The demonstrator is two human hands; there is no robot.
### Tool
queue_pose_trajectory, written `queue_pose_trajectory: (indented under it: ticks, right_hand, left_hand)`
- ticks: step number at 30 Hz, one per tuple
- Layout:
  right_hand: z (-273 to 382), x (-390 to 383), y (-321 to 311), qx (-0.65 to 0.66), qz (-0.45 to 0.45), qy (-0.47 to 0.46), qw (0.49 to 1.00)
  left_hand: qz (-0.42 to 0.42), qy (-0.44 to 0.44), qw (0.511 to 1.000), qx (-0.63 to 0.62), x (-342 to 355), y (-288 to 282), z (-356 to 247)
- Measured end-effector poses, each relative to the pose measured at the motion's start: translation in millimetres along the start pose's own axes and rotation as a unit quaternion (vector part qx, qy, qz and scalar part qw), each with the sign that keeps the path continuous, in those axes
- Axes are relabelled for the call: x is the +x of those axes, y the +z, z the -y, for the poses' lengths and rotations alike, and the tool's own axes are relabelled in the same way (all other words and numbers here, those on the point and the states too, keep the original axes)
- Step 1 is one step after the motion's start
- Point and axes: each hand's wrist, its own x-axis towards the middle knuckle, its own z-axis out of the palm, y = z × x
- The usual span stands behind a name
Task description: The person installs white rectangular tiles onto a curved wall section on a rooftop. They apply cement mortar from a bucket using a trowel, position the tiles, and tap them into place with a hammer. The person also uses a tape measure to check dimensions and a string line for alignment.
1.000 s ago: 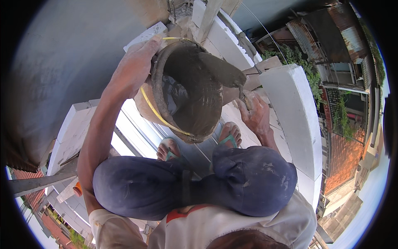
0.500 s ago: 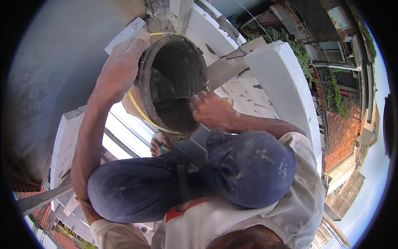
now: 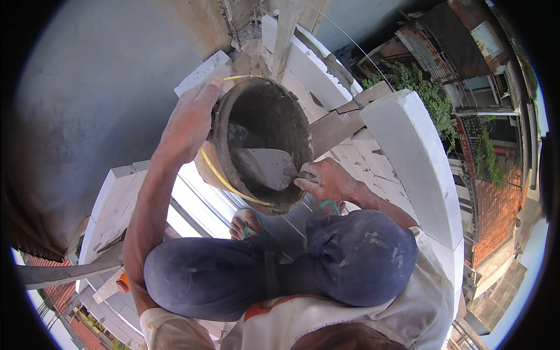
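A mortar-crusted bucket [image 3: 224,146] with a yellow handle stands tilted in front of me, its mouth facing me. My left hand [image 3: 195,119] is closed round the bucket's left rim, close to the yellow handle. Inside the bucket shows the flat grey blade of a trowel [image 3: 265,166], smeared with wet mortar. The fingers of my right hand [image 3: 328,179] are wrapped round the trowel's handle at the right side of the rim. Dark wet stuff lies in the bucket's lower part, partly hidden behind the blade.
White block walls [image 3: 417,169] rise to the right and behind the bucket. A wooden board [image 3: 335,131] slants past its right side. My sandalled feet are below the bucket, next to bright metal sheeting [image 3: 201,189]. A plastered grey wall [image 3: 111,99] stands at left; rooftops lie beyond.
The trowel blade has turned and come up into clear view inside the bucket. My right hand has shifted outward to the rim. The whole view has moved slightly; my left hand keeps its hold.
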Motion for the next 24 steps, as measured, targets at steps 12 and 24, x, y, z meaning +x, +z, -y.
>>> queue_pose_trajectory:
  ticks: [12, 24]
  right_hand:
    - [-27, 10, -65, 0.301, -0.248, 0.155, 0.907]
    - [-31, 230, -185, -0.238, -0.291, 0.136, 0.917]
  left_hand:
    - [-0.024, -0.017, 0.997, -0.076, 7, -9, 11]
    - [-0.027, 0.029, 0.999, -0.032, 0, -15, 12]
